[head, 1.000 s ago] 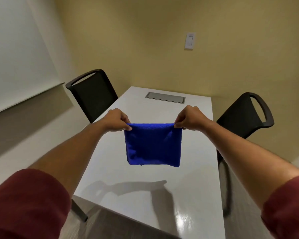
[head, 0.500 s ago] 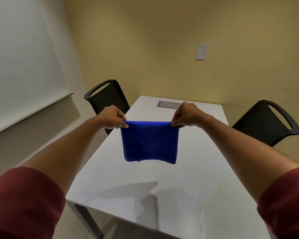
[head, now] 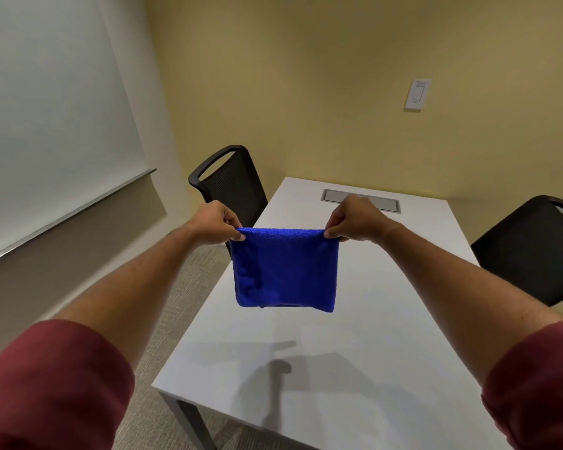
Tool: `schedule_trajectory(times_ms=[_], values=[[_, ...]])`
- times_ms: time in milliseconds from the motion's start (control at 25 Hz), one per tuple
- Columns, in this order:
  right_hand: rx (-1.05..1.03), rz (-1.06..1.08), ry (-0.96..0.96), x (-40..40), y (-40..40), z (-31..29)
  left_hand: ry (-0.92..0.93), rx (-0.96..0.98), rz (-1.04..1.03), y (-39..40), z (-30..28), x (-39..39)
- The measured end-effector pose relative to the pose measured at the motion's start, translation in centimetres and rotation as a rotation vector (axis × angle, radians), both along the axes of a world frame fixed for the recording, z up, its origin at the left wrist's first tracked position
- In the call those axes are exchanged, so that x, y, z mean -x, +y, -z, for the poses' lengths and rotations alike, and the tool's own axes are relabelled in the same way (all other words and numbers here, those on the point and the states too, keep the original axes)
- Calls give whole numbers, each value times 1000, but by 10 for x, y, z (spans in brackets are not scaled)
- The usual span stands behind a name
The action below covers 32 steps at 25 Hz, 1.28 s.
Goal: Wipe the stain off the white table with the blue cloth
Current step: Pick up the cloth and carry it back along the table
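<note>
Yellow wall [head: 306, 92] closes the far end of the room; a white roller blind [head: 46, 118] covers the surface at left, its bottom rail running diagonally. Grey carpet [head: 176, 303] shows beside the table.

White table [head: 387, 303]: rectangular, glossy, extending from the near edge to the far wall. Shadows of the arms and cloth fall on its near half. No stain can be made out on the visible surface. A grey recessed cable hatch [head: 335, 196] is set into the far end, partly hidden behind the right hand.

Two black chairs — left chair [head: 231, 183], mesh-backed with a handle opening at the top, stands at the table's left edge; right chair [head: 533, 248] stands at the right edge, cut off by the frame.

Both forearms are extended over the table, dark red sleeves [head: 46, 384] pushed up near the elbows.

Blue cloth [head: 286, 271]: folded to a rough rectangle, held in the air above the middle of the table, hanging straight down, not touching the surface. Its top edge is stretched level between the hands.

Left hand [head: 213, 224]: fingers curled, pinching the cloth's upper left corner between thumb and fingers. Right hand [head: 355, 219]: likewise closed in a pinch on the upper right corner.

White wall switch [head: 417, 94] — mounted on the far wall, upper right.
</note>
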State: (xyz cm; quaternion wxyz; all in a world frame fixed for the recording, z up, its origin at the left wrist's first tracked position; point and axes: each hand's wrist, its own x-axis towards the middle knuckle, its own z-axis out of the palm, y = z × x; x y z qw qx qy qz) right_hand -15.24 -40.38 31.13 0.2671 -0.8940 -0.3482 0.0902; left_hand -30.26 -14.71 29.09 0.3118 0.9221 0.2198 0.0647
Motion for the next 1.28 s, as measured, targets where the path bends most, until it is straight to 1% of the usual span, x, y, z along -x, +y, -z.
schedule_trajectory(times_ms=[280,520,600,720,880,1080,1280], values=[[6,37,56,-51,63,52,31,-45,-23,54,46,-51],[31,80,115,-98,104,104,104,-63,-21,92,93,-102],[53,81,164,-107,111,116,136,-57,-1,103,104,-113],[85,64,307,-123,118,126,212,-20,60,120,114,-126],[62,117,415,-146,129,142,242,15,114,143,133,-155],[119,207,400,-180,163,196,300,8,128,170,189,-215],[170,298,311,-219,187,251,265,-22,87,192,246,-268]])
